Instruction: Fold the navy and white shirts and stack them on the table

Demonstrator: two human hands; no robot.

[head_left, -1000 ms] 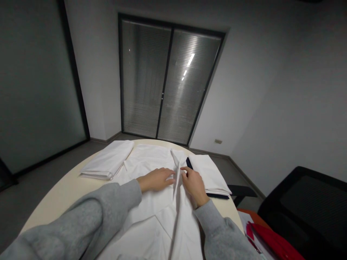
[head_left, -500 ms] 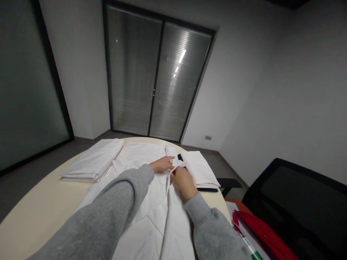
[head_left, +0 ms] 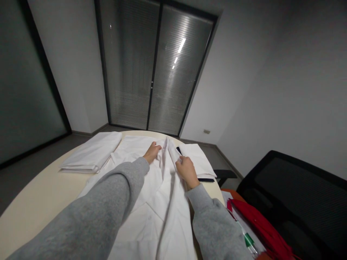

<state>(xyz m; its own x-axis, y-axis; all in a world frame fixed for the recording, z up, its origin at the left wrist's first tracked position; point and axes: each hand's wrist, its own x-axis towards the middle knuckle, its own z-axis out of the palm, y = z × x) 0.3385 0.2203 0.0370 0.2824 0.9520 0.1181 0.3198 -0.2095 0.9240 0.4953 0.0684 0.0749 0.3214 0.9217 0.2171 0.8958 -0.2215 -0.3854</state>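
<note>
A long white coat lies spread on the round table, its front edge running toward me and a pocket seam showing. My left hand pinches the cloth near the coat's far end, fingers closed. To its right, my right hand is closed on another part of the coat, the front edge. Between the two hands the fabric rises in a peaked fold. The fingertips of both hands are partly hidden by cloth.
A folded white cloth stack lies on the left of the pale table. Another folded white cloth sits at the right over something dark. A black mesh chair stands at the right, with a red item beside it.
My hands have moved apart: the left went left and away from me, the right slightly right. The cloth between them has been drawn up into a fold. The view has tilted down slightly.
</note>
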